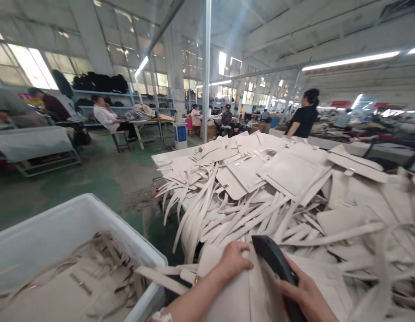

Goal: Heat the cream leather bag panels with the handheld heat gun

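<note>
My left hand (235, 261) grips a beige bag (224, 297), its fingers curled over the top edge near a seam. In my right hand (303, 286) is a black, slightly curved hand tool (273, 255) with a blunt squared tip; its exact kind is not clear. The tool slants up and to the left, close beside the bag's upright side. Whether its face touches the bag cannot be made out. Beige straps (167, 278) trail from the bag to the left, past my left forearm.
Beige bags (291, 172) and long straps (197, 214) are heaped across the table ahead and to the right. At left stands a white bin (127, 232) holding more beige pieces (56, 290). Beyond the table a person in black (304, 116) stands; others sit farther back.
</note>
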The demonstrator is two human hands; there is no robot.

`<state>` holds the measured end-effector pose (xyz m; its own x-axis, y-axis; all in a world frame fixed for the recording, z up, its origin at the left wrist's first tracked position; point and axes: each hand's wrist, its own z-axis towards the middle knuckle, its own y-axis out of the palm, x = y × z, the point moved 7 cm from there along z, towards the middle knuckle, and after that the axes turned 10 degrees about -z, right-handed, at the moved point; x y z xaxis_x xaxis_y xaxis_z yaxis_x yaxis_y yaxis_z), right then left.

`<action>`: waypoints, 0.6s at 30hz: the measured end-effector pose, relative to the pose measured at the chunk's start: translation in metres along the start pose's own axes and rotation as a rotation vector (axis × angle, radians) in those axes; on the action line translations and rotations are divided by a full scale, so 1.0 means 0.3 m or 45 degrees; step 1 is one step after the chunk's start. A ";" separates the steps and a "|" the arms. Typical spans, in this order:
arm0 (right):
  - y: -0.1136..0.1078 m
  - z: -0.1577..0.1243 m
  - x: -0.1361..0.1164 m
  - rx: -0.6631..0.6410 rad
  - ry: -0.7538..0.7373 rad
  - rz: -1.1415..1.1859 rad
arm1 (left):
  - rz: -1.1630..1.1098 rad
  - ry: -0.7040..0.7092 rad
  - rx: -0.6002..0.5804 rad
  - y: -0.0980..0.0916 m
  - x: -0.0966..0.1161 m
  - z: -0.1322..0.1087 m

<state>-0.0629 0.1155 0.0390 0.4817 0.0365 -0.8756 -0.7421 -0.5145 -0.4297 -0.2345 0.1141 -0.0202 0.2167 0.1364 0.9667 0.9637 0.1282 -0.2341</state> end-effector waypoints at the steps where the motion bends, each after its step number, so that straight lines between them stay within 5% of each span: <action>1: -0.011 0.012 -0.002 0.019 0.028 0.077 | -0.034 0.011 -0.023 0.000 0.000 0.003; 6: -0.044 -0.029 -0.003 0.012 0.052 0.244 | -0.176 0.092 -0.097 0.001 0.013 0.007; 11: 0.048 -0.081 -0.023 -0.208 0.019 0.396 | -0.288 0.191 -0.103 0.003 0.044 0.000; 18: -0.009 -0.037 -0.073 0.141 -0.012 0.264 | -0.222 0.220 0.083 -0.023 0.080 0.056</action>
<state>-0.0663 0.1066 0.0617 0.3094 -0.0520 -0.9495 -0.8717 -0.4146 -0.2613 -0.2387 0.1328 0.0028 0.0771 -0.0629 0.9950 0.9780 0.1989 -0.0632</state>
